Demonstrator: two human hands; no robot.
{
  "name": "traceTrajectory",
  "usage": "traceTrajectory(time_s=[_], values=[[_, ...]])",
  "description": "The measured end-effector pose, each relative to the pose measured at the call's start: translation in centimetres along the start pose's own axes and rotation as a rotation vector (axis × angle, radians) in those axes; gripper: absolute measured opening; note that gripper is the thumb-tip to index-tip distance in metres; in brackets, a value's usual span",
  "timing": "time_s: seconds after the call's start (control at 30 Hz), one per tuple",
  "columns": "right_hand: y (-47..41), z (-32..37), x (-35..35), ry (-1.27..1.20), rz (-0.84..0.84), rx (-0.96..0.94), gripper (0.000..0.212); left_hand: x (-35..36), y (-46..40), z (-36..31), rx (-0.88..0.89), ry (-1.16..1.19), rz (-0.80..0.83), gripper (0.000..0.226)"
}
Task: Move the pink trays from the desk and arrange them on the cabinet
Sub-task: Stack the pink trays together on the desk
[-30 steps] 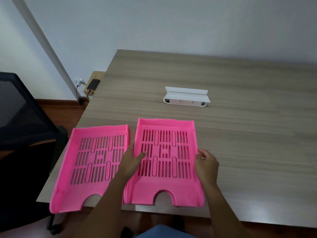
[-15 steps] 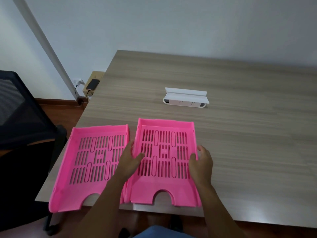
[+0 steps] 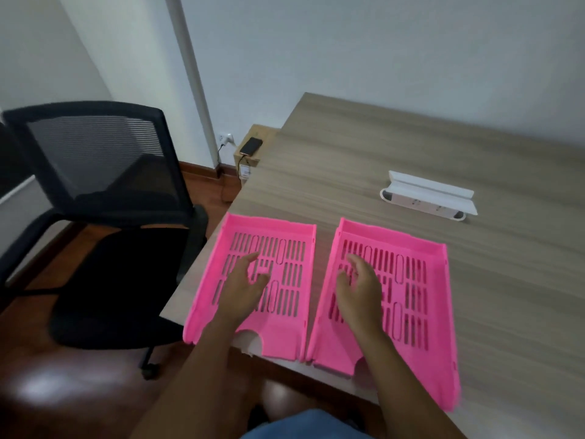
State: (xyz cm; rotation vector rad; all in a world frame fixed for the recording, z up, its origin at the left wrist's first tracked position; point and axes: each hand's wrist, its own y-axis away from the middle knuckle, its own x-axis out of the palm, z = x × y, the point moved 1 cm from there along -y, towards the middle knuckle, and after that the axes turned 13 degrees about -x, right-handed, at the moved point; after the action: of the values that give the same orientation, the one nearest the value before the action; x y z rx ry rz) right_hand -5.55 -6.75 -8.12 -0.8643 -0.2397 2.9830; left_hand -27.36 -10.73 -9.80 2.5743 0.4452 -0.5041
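**Operator:** Beside the white power strip (image 3: pixel 428 199), toward the desk's near edge, two pink trays are lying side by side, close but apart. Where are the hands sitting?

**Technician:** The left hand (image 3: pixel 242 288) is hovering over the left pink tray (image 3: pixel 286 304), fingers loosely spread, gripping nothing. The right hand (image 3: pixel 359 291) is positioned over the right pink tray (image 3: pixel 414 299), fingers slightly curled and spread, also gripping nothing. Contact with either tray floor cannot be confirmed.

**Operator:** Hazards?

**Technician:** Both trays are overhanging the desk (image 3: pixel 395 147) edge on the side away from the power strip. Downward pressure there is likely tipping them floorward. Fingertips may be snagging in the slots. The cabinet is not in view.
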Motion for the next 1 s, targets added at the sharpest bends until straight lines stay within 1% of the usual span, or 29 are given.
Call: traceTrajectory(time_s=[0.1,0.17,0.27,0.37,0.43,0.5,0.6,0.7,0.77,0.83,0.9,1.0], values=[[0.7,2.2,3.7,-0.027,0.090,-0.038,0.047,-2.9,-0.1,1.7,-0.050,0.004,-0.026,0.053],[1.0,3.1,5.9,-0.021,0.160,-0.019,0.052,-4.4,-0.2,2.8,-0.071,0.006,-0.035,0.052],[1.7,3.1,8.9,0.026,0.273,0.080,0.063,-6.1,-0.4,4.4,-0.097,-0.020,-0.054,0.049],[2.6,1.8,11.1,0.062,0.309,0.196,0.073,-7.3,-1.1,5.9,-0.153,-0.068,-0.043,0.051],[3.2,1.6,11.5,0.116,0.325,0.254,0.081,-7.7,-1.9,6.8,-0.199,-0.098,0.005,0.046],[3.6,1.6,11.5,0.117,0.341,0.291,0.089,-7.9,-2.7,7.6,-0.247,-0.086,0.066,0.039],[3.6,1.0,11.7,0.084,0.300,0.319,0.088,-8.0,-3.2,7.8,-0.252,-0.062,0.125,0.032],[3.2,2.1,11.4,0.096,0.240,0.294,0.080,-8.6,-3.6,7.7,-0.268,-0.005,0.134,0.043],[2.6,3.5,11.0,0.095,0.191,0.227,0.076,-9.4,-3.8,7.1,-0.278,0.029,0.118,0.047],[1.9,4.8,10.4,0.046,0.141,0.153,0.072,-10.5,-3.8,5.9,-0.265,0.067,0.109,0.046],[1.1,6.2,9.5,0.006,0.104,0.085,0.067,-11.5,-3.8,4.5,-0.219,0.109,0.094,0.045],[0.5,7.3,7.0,-0.036,0.032,0.017,0.071,-12.3,-3.2,1.8,-0.139,0.136,0.034,0.038]])
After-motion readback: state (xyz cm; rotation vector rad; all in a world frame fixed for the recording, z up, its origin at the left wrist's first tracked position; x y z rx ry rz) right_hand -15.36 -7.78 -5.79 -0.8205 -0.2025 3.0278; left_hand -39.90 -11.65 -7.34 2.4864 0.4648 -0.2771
